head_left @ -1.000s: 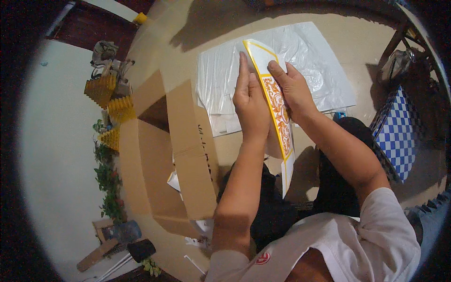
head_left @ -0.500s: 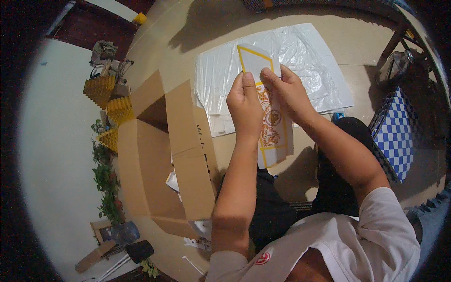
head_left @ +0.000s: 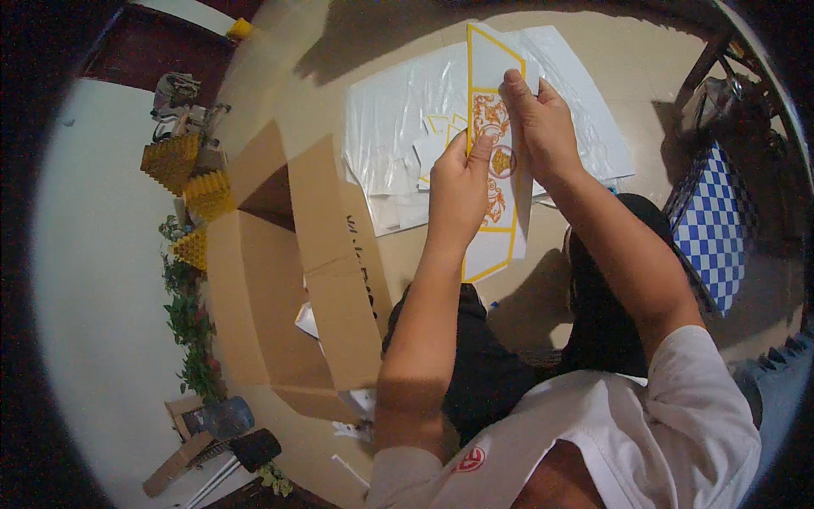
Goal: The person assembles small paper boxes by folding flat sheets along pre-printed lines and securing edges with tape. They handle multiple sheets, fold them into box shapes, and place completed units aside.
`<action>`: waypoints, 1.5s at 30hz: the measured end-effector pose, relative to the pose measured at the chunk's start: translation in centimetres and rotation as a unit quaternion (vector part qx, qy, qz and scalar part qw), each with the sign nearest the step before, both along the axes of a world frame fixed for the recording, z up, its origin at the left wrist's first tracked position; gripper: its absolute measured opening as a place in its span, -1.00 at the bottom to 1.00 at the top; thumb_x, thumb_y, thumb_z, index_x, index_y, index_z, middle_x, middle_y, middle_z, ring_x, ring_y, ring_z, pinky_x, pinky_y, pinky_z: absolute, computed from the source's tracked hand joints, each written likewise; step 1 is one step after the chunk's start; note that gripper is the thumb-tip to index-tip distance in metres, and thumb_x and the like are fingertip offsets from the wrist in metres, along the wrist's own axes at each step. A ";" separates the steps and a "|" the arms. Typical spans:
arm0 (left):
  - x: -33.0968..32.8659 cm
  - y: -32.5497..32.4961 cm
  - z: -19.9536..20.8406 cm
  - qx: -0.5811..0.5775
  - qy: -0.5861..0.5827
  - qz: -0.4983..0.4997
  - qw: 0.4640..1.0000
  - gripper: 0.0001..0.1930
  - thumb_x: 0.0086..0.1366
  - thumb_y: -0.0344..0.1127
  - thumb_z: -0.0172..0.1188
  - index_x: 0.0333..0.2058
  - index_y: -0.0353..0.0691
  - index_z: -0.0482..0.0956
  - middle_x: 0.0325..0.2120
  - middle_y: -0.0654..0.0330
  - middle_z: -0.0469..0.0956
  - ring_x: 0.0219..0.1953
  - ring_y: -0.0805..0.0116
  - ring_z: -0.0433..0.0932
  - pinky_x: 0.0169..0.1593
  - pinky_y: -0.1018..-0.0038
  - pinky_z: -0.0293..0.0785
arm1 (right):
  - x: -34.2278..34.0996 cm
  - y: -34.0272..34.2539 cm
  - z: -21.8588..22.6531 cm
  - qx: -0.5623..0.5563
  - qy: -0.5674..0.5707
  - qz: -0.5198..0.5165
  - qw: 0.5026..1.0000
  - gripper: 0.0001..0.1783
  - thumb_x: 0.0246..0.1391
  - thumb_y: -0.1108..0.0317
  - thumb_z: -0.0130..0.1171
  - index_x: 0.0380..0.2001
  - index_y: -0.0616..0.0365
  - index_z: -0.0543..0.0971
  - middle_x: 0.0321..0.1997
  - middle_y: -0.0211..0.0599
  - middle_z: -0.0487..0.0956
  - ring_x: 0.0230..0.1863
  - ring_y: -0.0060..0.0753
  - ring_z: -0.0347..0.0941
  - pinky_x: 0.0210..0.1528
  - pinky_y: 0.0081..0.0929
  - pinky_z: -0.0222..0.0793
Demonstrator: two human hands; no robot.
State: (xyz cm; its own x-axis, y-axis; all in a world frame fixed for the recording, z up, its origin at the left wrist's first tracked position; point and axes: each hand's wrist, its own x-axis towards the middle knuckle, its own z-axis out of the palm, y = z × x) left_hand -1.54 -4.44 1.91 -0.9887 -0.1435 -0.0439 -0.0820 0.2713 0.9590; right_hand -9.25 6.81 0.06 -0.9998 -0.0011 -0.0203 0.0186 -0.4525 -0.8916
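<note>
A long white paper-like strip with yellow borders and an orange-brown ornamental print is held up between my two hands. My left hand grips its left edge near the middle, with the thumb lying over the print. Higher up, my right hand pinches the right edge, thumb in front and fingers behind. Beneath it on the floor is a white sheet covered with clear plastic. More white pieces with yellow edges lie on that sheet, partly hidden by my left hand and the strip.
To my left stands an open cardboard box with some white and yellow pieces inside. Potted plants and yellow stacked objects line the wall. A blue-and-white checkered item is at my right, below a dark piece of furniture.
The strip has been raised away from me and turned slightly. My left hand has slid down to its middle, my right hand has moved up, and yellow-edged pieces on the sheet are now visible.
</note>
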 end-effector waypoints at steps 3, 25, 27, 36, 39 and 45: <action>0.4 1.0 0.7 0.066 -0.014 0.014 0.998 -0.68 0.40 -0.19 0.01 -0.12 -0.38 0.49 -0.41 0.12 0.59 -0.38 0.41 0.51 -0.24 0.42 0.45 | -0.2 0.1 -0.4 -0.037 0.004 0.006 0.999 -0.57 0.16 0.09 0.20 -0.24 0.33 0.49 -0.28 -0.21 0.59 -0.29 -0.52 0.48 -0.22 -0.54 0.40; 0.3 -1.9 0.7 0.123 0.098 0.158 0.975 -0.67 0.37 -0.23 0.05 -0.28 -0.46 0.60 -0.47 0.24 0.59 -0.45 0.53 0.48 -0.33 0.57 0.42 | 2.5 0.8 1.3 0.130 -0.016 0.268 0.954 -0.41 -0.01 -0.01 0.32 -0.07 0.25 0.51 -0.24 -0.23 0.60 -0.27 -0.40 0.54 -0.18 -0.45 0.44; 0.1 -2.9 0.0 0.168 0.095 0.151 0.970 -0.62 0.40 -0.15 0.02 -0.09 -0.42 0.53 -0.27 0.14 0.59 -0.26 0.46 0.52 -0.15 0.50 0.44 | 3.8 -0.1 0.7 0.142 -0.005 0.285 0.948 -0.39 -0.04 0.02 0.35 -0.06 0.29 0.51 -0.19 -0.16 0.61 -0.20 -0.39 0.56 -0.11 -0.43 0.45; 0.6 -1.5 0.3 0.242 0.120 0.039 0.962 -0.02 0.27 0.45 -0.41 0.35 -0.30 -0.22 0.37 -0.08 -0.17 0.39 0.11 -0.08 0.39 0.26 -0.18 | 4.1 -0.2 0.8 -0.002 -0.052 0.211 0.976 -0.38 -0.04 0.09 0.38 -0.06 0.36 0.48 -0.15 -0.15 0.60 -0.20 -0.38 0.57 -0.14 -0.47 0.49; 0.7 -0.8 0.6 0.290 0.117 0.027 0.949 -0.08 0.29 0.42 -0.43 0.33 -0.27 -0.08 0.32 -0.03 0.02 0.34 0.15 0.05 0.36 0.27 -0.05 | 4.4 -0.1 1.0 -0.029 -0.043 0.233 0.971 -0.40 -0.04 0.10 0.38 -0.07 0.35 0.49 -0.16 -0.17 0.60 -0.19 -0.41 0.56 -0.12 -0.49 0.47; 1.6 1.0 2.1 0.410 0.018 0.028 0.911 -0.28 0.38 0.27 -0.33 0.25 -0.20 0.14 0.15 0.10 0.32 0.18 0.23 0.32 0.24 0.27 0.23 | 3.7 -0.4 -0.6 -0.033 -0.008 0.251 0.967 -0.44 -0.04 0.11 0.37 -0.09 0.32 0.51 -0.20 -0.22 0.61 -0.24 -0.46 0.55 -0.18 -0.53 0.47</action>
State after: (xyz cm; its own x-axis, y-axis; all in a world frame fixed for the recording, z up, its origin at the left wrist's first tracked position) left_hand 0.03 -3.48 4.01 -0.9836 -0.1276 -0.1271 -0.0380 -0.5423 0.8393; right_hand -5.59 6.41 -0.59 -0.8728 -0.4877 -0.0191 0.2639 -0.4386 -0.8591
